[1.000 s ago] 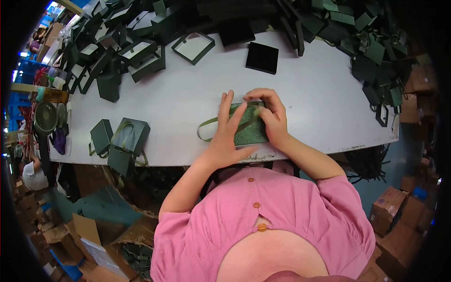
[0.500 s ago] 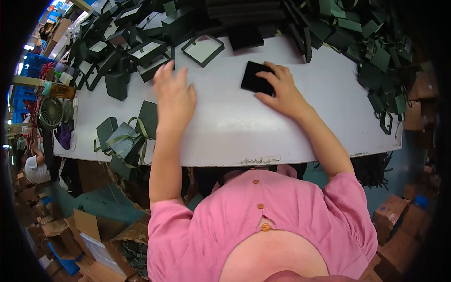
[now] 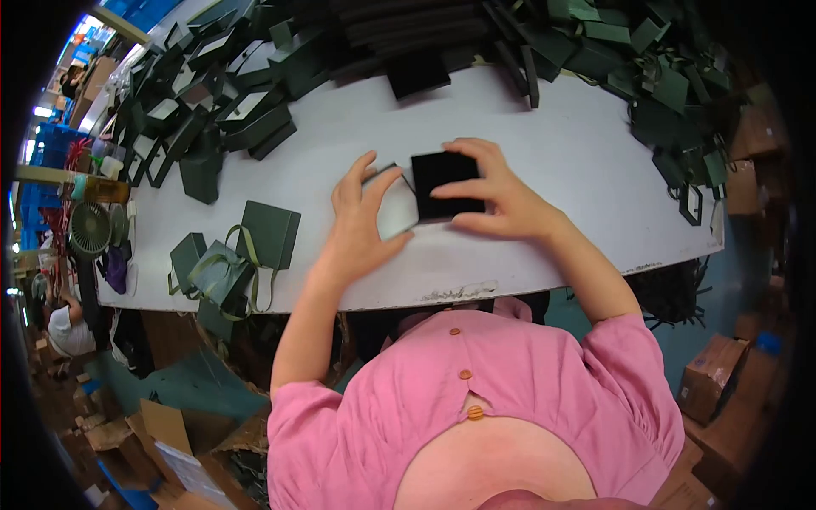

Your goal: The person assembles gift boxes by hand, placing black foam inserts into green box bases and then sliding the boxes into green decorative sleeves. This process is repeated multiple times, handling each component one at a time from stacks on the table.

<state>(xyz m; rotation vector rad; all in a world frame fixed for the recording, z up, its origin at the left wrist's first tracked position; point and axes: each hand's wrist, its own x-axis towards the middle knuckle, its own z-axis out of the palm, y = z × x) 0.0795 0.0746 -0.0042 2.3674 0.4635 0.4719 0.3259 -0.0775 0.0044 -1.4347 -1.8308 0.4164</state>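
Several things crowd the far left of the frame: a small green fan point(image 3: 87, 228) at the desk's end, and just right of it a cluster of ribbon-tied green boxes point(image 3: 219, 268) sitting at the near edge of the white desk point(image 3: 561, 161). Above these, the upper left is heaped with open dark green box parts point(image 3: 204, 93), many showing pale insides. Toward the middle, the person's left hand point(image 3: 361, 225) is spread over a shallow tray point(image 3: 396, 212) with a pale inside and a dark rim. The fingers reach to its far edge and the thumb presses at its near corner, so the hand is clamped across it. Touching the tray's right side is a black square pad point(image 3: 442, 183), tilted a little and lying partly over the tray's corner. The right hand point(image 3: 501, 200) has closed on this pad, with the forefinger hooked over its upper edge and the thumb along its lower edge. Both pieces sit centre frame, near the front edge of the desk. Higher up, a dark pad stack point(image 3: 416, 75) lies at the back of the desk. The upper right holds another tangle of green lids and ribbons point(image 3: 671, 85), spilling over the desk's end. Cardboard cartons point(image 3: 710, 378) stand on the floor at the lower right, and the person's pink shirt point(image 3: 476, 425) fills the bottom of the frame.
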